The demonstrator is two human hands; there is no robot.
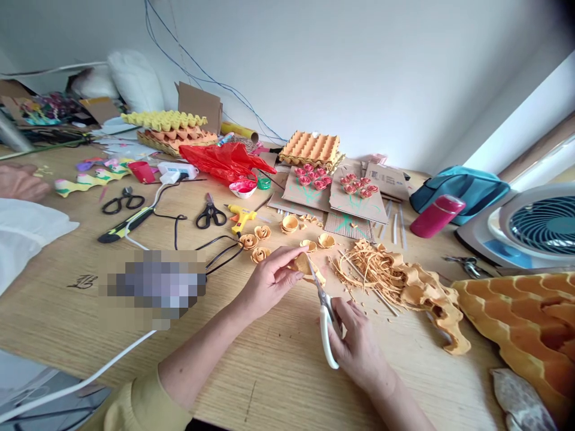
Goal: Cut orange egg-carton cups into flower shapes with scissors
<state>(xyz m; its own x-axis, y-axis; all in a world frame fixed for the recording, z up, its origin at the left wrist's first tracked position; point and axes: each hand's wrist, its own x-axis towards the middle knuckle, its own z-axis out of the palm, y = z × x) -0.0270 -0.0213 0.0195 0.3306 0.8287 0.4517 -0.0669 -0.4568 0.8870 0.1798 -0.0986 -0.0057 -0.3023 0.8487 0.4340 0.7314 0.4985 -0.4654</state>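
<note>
My left hand pinches a cup-shaped piece of orange egg carton between thumb and fingers. In my right hand is a pair of white-handled scissors, with the blades up against the carton piece's edge. Just beyond my left hand lie several rolled carton roses and cut carton cups. A heap of orange carton strips and scraps spreads to the right of the scissors.
A yellow glue gun and black scissors lie ahead on the left. Cardboard panels with red flowers lie beyond the cups. Orange egg trays and a fan stand right. Another person's hand is far left.
</note>
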